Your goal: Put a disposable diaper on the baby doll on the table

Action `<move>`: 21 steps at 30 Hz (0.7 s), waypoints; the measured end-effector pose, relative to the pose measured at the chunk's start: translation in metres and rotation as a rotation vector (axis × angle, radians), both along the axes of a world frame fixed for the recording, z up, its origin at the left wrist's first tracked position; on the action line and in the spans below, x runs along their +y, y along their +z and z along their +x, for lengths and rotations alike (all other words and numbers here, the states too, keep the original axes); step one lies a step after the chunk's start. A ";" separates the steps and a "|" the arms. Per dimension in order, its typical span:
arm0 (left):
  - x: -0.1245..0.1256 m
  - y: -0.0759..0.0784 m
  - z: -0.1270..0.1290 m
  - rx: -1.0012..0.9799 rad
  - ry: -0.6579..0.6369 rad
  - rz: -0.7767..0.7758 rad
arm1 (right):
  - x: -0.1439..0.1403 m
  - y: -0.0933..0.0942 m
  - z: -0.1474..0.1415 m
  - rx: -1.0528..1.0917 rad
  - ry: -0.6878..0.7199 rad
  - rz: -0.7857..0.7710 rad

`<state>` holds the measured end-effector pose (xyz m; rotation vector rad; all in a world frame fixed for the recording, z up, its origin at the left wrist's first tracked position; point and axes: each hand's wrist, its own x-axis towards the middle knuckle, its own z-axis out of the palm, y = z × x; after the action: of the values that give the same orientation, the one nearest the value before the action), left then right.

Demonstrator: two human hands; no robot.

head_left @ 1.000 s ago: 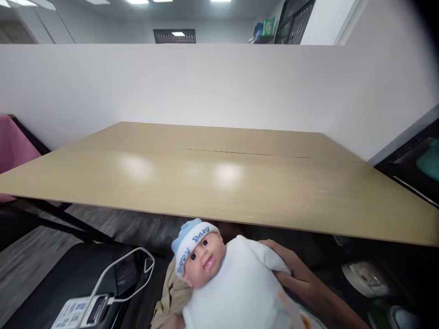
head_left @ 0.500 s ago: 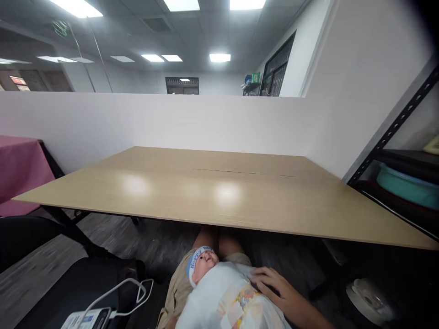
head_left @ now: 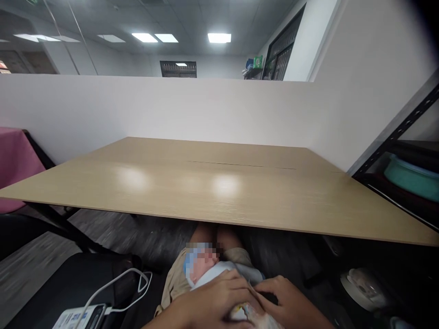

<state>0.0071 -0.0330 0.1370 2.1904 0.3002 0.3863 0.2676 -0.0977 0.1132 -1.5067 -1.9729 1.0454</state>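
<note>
Baby doll [head_left: 206, 269] lies on my lap at 6 o'clock of the view, below the near edge of the table [head_left: 219, 192], head toward 12. My left hand [head_left: 209, 304] lies flat across its chest, fingers spread and pressing, not closed round anything; judged to steady the torso on my thighs. My right hand [head_left: 286, 304] rests at its 3 o'clock side, fingers curled loosely against the printed diaper [head_left: 245, 313]; whether it pinches the diaper I cannot tell.

Surroundings: at 7 o'clock, a device with white cable [head_left: 116, 288] on a dark seat. At 3 o'clock, black shelving [head_left: 394, 137] with a teal basin [head_left: 411, 176]. The table edge overhangs the doll's head, limiting any upward lift.
</note>
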 end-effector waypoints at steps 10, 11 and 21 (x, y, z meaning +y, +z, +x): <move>-0.016 -0.024 -0.028 -0.188 0.213 -0.333 | 0.003 -0.041 0.015 -0.048 -0.204 0.077; -0.018 -0.029 -0.030 -0.227 0.228 -0.411 | 0.005 -0.043 0.018 -0.041 -0.240 0.084; -0.020 -0.064 -0.044 -0.352 0.445 -0.474 | 0.003 0.015 -0.034 0.123 0.121 0.069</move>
<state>-0.0364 -0.0535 0.0726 1.5483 0.6158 0.8412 0.2334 -0.0948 0.1285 -1.2694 -2.0126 1.0812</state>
